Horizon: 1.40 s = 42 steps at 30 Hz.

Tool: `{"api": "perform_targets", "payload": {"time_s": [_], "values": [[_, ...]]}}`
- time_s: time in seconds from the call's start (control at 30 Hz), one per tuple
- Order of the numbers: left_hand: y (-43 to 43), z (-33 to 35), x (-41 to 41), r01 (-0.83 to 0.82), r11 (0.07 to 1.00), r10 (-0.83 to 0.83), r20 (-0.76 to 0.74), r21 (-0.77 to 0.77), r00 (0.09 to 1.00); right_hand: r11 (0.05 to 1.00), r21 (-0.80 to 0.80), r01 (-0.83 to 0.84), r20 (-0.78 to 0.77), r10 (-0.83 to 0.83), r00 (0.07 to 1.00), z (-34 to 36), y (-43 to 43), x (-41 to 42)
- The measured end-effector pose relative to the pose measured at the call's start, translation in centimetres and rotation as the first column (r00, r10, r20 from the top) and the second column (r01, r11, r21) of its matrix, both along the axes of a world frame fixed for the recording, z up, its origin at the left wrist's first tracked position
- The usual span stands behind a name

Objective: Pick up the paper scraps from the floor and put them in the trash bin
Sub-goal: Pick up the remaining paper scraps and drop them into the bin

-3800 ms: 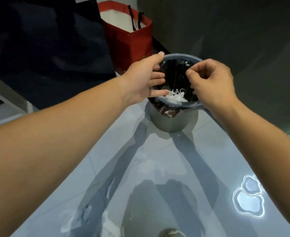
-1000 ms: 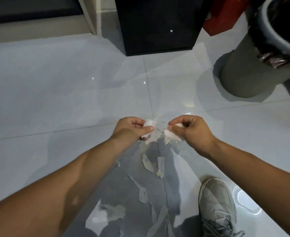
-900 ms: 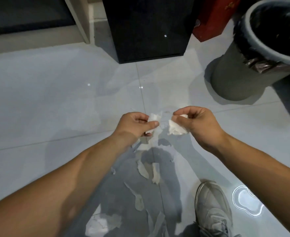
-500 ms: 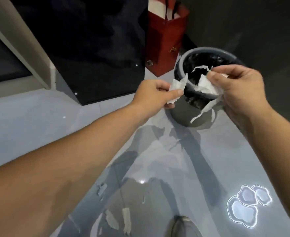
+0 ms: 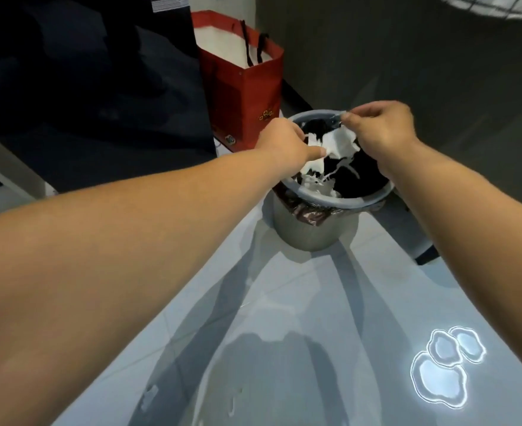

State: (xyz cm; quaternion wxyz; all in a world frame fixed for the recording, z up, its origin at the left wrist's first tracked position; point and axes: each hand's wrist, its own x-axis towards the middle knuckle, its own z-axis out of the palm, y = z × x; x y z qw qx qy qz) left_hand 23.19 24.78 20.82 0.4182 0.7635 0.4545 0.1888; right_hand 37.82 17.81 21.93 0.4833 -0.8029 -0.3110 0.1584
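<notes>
over the open mouth of the grey trash bin (image 5: 321,201), lined with a dark bag, both hands hang close together. left hand (image 5: 279,142) has its fingers (image 5: 313,152) closed on white paper scraps (image 5: 336,146), and right hand (image 5: 382,127) pinches the same bunch from the far right side, thumb and forefinger pressed shut. loose strips trail down into the bin, where more white scraps lie against the near wall. just beyond the bin on the far left stands a red paper bag (image 5: 244,87) with black handles. on the glossy tiled floor (image 5: 284,318) near the lower left, small scraps (image 5: 150,395) lie scattered.
</notes>
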Motion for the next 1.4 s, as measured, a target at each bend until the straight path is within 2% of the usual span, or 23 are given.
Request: {"api": "perform_targets", "payload": {"time_s": [0.1, 0.2, 0.3, 0.4, 0.47, 0.57, 0.73, 0.83, 0.93, 1.0, 1.1, 1.23, 1.4], "values": [[-0.4, -0.1, -0.8, 0.001, 0.998, 0.007, 0.115, -0.066, 0.993, 0.998, -0.05, -0.027, 0.029, 0.028, 0.999, -0.5, -0.8, -0.8], [-1.0, 0.2, -2.6, -0.009, 0.98, 0.067, 0.288, -0.197, 0.955, 1.0, 0.01, 0.021, 0.08, -0.021, 0.997, -0.4, -1.5, -2.5], [-1.8, 0.1, -6.0, -0.035, 0.962, 0.134, 0.355, -0.272, 0.925, 0.996, 0.09, 0.005, 0.118, -0.015, 0.993, 0.1, -2.8, -5.3], [-2.5, -1.9, -10.8, -0.065, 0.94, 0.176, 0.31, -0.336, 0.934, 0.976, 0.131, -0.174, 0.083, 0.164, 0.983, 0.2, -4.9, -9.4], [-2.8, -4.2, -14.8, -0.11, 0.914, 0.215, 0.238, -0.39, 0.947, 0.929, 0.057, -0.366, -0.003, 0.366, 0.93, -0.9, -6.3, -12.5], [-4.2, -8.8, -22.3, -0.239, 0.869, 0.299, 0.074, -0.434, 0.951, 0.759, -0.144, -0.635, -0.191, 0.608, 0.77, -5.3, -7.9, -16.5], [-9.4, -16.1, -34.2, -0.411, 0.811, 0.377, -0.164, -0.416, 0.911, 0.464, -0.406, -0.787, -0.31, 0.74, 0.596, -14.2, -9.7, -23.2], [-12.8, -18.9, -39.2, -0.465, 0.787, 0.399, -0.24, -0.406, 0.885, 0.279, -0.461, -0.842, -0.311, 0.838, 0.448, -17.9, -10.3, -27.4], [-15.4, -20.6, -42.5, -0.475, 0.775, 0.398, -0.262, -0.418, 0.879, 0.16, -0.523, -0.837, -0.213, 0.927, 0.31, -20.5, -10.5, -30.5], [-16.8, -21.2, -43.9, -0.484, 0.798, 0.389, -0.306, -0.359, 0.869, 0.147, -0.549, -0.823, -0.165, 0.946, 0.279, -21.9, -10.4, -32.4], [-18.0, -21.2, -45.0, -0.448, 0.855, 0.355, -0.335, -0.262, 0.873, 0.186, -0.513, -0.838, -0.127, 0.949, 0.289, -23.3, -10.0, -34.6], [-19.4, -21.3, -46.4, -0.367, 0.888, 0.234, -0.414, -0.277, 0.879, 0.142, -0.544, -0.827, -0.07, 0.974, 0.214, -24.7, -9.9, -37.0], [-21.3, -22.2, -47.5, -0.343, 0.916, 0.198, -0.509, -0.209, 0.838, 0.189, -0.565, -0.803, -0.012, 0.971, 0.237, -25.3, -9.8, -37.6]]}}
